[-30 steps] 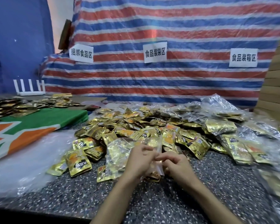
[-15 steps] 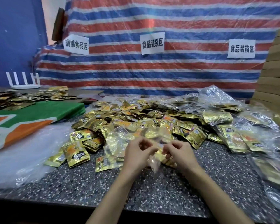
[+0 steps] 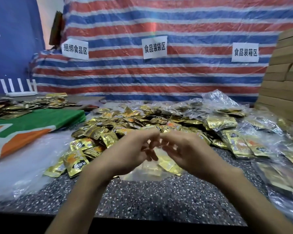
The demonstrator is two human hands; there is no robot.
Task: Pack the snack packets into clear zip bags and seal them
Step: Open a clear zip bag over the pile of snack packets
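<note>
Both hands are up with fingertips meeting: the left hand (image 3: 130, 152) and right hand (image 3: 186, 152) each pinch the top edge of a clear bag (image 3: 147, 171). The bag hangs below them with gold packets inside and touches the surface (image 3: 159, 200). The loose packet pile (image 3: 142, 120) lies just beyond the hands.

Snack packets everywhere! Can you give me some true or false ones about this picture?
The snack packets are gold. True.
Three white signs hang on the striped tarp. True.
The cardboard boxes are stacked on the left. False: they stand on the right.
The left hand and right hand are far apart. False: their fingertips meet, pinching the clear zip bag.
</note>
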